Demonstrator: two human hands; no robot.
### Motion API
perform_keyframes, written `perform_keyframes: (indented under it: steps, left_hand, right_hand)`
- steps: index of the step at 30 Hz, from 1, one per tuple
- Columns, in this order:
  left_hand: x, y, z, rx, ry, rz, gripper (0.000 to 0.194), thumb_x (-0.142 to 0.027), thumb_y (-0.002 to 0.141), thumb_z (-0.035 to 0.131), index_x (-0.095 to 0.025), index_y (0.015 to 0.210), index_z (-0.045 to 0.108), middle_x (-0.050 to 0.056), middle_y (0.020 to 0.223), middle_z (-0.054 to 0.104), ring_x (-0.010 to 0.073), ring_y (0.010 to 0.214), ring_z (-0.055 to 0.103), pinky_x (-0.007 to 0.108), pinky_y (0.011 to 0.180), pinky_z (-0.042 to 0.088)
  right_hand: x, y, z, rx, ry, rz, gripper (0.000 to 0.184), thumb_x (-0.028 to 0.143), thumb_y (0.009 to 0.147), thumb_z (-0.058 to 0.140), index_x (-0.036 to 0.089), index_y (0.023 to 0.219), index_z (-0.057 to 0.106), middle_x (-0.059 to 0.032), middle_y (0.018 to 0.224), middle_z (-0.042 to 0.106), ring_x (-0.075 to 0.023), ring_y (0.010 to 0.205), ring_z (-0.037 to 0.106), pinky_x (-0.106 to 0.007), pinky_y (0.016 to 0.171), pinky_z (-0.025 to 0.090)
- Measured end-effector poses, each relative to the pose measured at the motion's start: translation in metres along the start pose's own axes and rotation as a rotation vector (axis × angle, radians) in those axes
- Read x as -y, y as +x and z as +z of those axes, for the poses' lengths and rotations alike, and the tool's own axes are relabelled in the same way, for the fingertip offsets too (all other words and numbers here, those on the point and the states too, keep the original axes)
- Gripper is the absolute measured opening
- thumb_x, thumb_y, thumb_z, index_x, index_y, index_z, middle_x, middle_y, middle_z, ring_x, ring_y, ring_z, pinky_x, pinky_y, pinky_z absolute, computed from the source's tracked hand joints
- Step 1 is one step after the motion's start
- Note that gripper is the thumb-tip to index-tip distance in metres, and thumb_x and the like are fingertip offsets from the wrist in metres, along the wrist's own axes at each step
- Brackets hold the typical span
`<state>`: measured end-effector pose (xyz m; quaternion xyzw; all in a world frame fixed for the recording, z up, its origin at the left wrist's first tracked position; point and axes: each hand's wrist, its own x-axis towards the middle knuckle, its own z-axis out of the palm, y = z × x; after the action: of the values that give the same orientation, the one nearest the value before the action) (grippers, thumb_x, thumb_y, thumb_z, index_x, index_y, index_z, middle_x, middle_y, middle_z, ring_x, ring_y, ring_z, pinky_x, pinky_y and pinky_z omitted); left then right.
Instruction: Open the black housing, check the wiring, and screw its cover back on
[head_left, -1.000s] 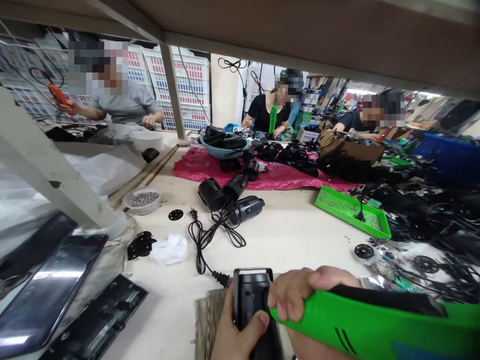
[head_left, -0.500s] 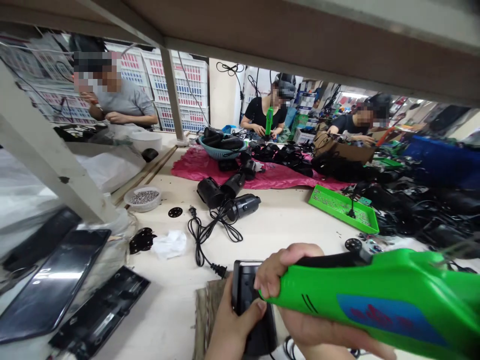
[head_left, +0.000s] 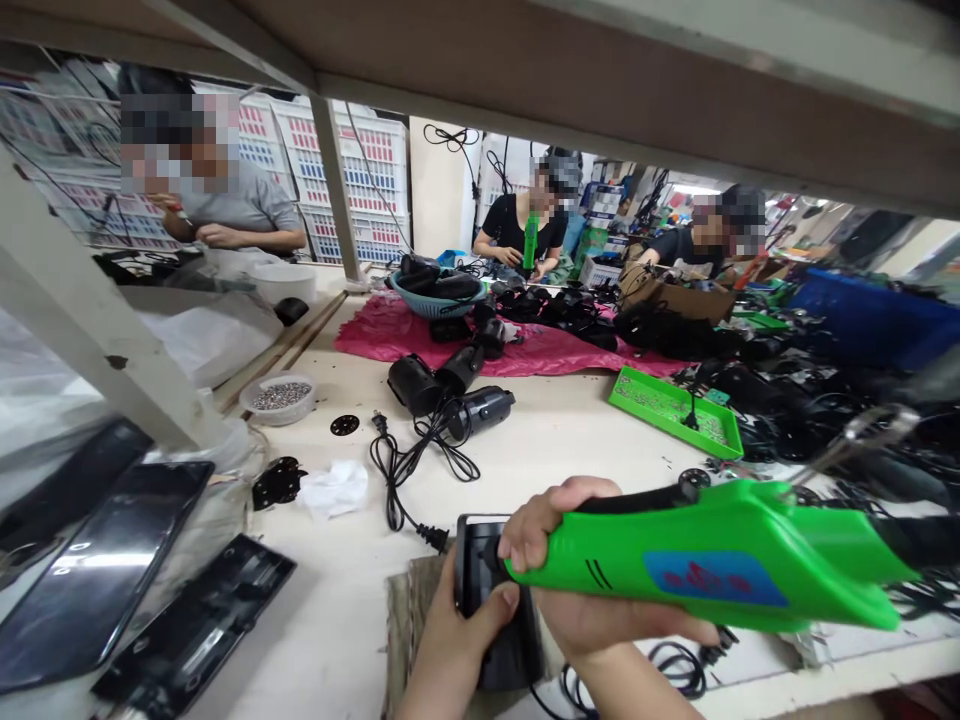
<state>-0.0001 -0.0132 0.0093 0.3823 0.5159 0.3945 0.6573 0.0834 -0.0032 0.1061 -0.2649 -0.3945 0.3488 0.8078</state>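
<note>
My right hand is wrapped round the grip of a bright green electric screwdriver that lies almost level and points left at a black plastic housing. My left hand grips that housing from the left, thumb on its face, holding it on a grey cloth pad at the near table edge. The screwdriver's tip is hidden behind my right hand's fingers.
Black hair dryers with a tangled cord lie mid-table. A bowl of screws, a green parts tray, a pink cloth with black parts, and black panels at the left surround them. Three people work across the table.
The green screwdriver has swung up from the bottom right into full view and now lies nearly level. My view has shifted a little down and right. Both hands keep their hold.
</note>
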Motion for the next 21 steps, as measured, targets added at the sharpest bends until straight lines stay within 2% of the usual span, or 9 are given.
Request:
perform_keyframes:
  steps: [3,5,8,10,14,18,19,21]
  left_hand:
    - [-0.001,0.0,-0.002,-0.003,0.004,-0.01,0.069,-0.041,0.058,0.071,-0.011,0.118,0.053,0.012,0.105,0.072,0.0284,0.102,0.065,0.033,0.088,0.048]
    - [-0.003,0.0,-0.002,0.006,-0.039,-0.012,0.072,-0.04,0.056,0.074,-0.012,0.118,0.053,0.011,0.103,0.073,0.0274,0.099,0.066,0.031,0.087,0.049]
    - [-0.004,-0.002,-0.002,0.014,-0.173,-0.102,0.081,-0.045,0.057,0.076,-0.014,0.126,0.048,0.01,0.101,0.073,0.027,0.096,0.067,0.033,0.083,0.051]
    - [-0.005,-0.002,-0.002,0.004,-0.221,-0.169,0.082,-0.049,0.06,0.075,-0.016,0.129,0.046,0.01,0.1,0.073,0.0268,0.094,0.067,0.034,0.079,0.052]
    - [-0.008,-0.004,-0.001,-0.029,-0.175,-0.156,0.075,-0.048,0.06,0.076,-0.018,0.124,0.051,0.008,0.097,0.073,0.0263,0.093,0.067,0.034,0.08,0.05]
    - [-0.013,-0.005,0.002,-0.062,-0.2,-0.191,0.065,-0.045,0.062,0.074,-0.022,0.12,0.054,0.007,0.098,0.074,0.0283,0.094,0.067,0.035,0.078,0.051]
    - [-0.013,-0.005,0.003,-0.069,-0.211,-0.201,0.064,-0.043,0.062,0.074,-0.022,0.119,0.054,0.007,0.098,0.073,0.0288,0.095,0.067,0.036,0.078,0.051]
    - [-0.013,-0.005,0.004,-0.081,-0.215,-0.204,0.064,-0.041,0.062,0.075,-0.022,0.119,0.054,0.007,0.097,0.073,0.0289,0.094,0.067,0.037,0.079,0.051]
  right_hand:
    - [-0.002,-0.002,0.002,0.018,-0.002,-0.002,0.069,0.091,0.057,0.048,0.027,0.078,0.061,0.0055,0.046,0.05,-0.0135,0.036,0.045,-0.027,0.038,0.044]
    - [0.003,-0.004,-0.002,0.038,-0.019,-0.034,0.065,0.087,0.065,0.048,0.028,0.089,0.065,0.0045,0.048,0.053,-0.0143,0.039,0.047,-0.028,0.04,0.046]
    - [0.018,-0.009,-0.019,0.053,-0.083,-0.099,0.037,0.056,0.088,0.052,0.031,0.113,0.062,0.0031,0.054,0.06,-0.0161,0.044,0.054,-0.03,0.046,0.051]
    - [0.028,-0.015,-0.034,0.068,-0.148,-0.115,0.026,0.036,0.093,0.052,0.031,0.117,0.06,0.0032,0.053,0.061,-0.0157,0.043,0.056,-0.029,0.046,0.052]
    - [0.038,-0.026,-0.057,0.01,-0.159,-0.018,0.021,0.041,0.092,0.055,0.03,0.106,0.065,0.0022,0.057,0.065,-0.0161,0.047,0.059,-0.03,0.05,0.053]
    - [0.039,-0.03,-0.07,0.172,-0.122,0.171,0.02,0.046,0.089,0.056,0.03,0.093,0.069,-0.0001,0.058,0.07,-0.0216,0.048,0.064,-0.037,0.051,0.054]
    - [0.038,-0.03,-0.072,0.19,-0.128,0.187,0.022,0.047,0.089,0.054,0.03,0.092,0.069,-0.0004,0.058,0.07,-0.0221,0.049,0.064,-0.037,0.051,0.054]
    - [0.034,-0.032,-0.071,0.128,-0.14,0.128,0.027,0.053,0.089,0.052,0.031,0.095,0.067,0.001,0.059,0.068,-0.0201,0.049,0.062,-0.035,0.052,0.054]
